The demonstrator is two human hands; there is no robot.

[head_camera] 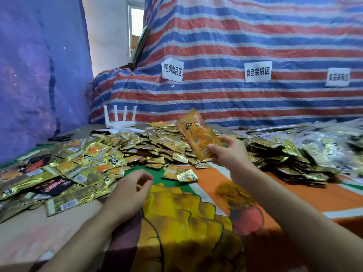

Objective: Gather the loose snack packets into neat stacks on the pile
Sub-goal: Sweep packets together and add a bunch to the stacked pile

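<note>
Right hand (230, 150) grips orange packets (198, 134); left hand (130, 190) hovers, fingers curled.

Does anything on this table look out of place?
Yes. A white plastic router with four upright antennas stands behind the heap of gold foil snack packets, and some black packets lie mixed in at left.

Only forearms and hands are showing. At lower left of frame the left forearm (88, 236) is showing bare, sleeveless up to the frame edge; left hand (130, 190) bare, centre-left. At lower right the right forearm (284, 209) is showing bare likewise; right hand (229, 152) bare, right of centre.
</note>
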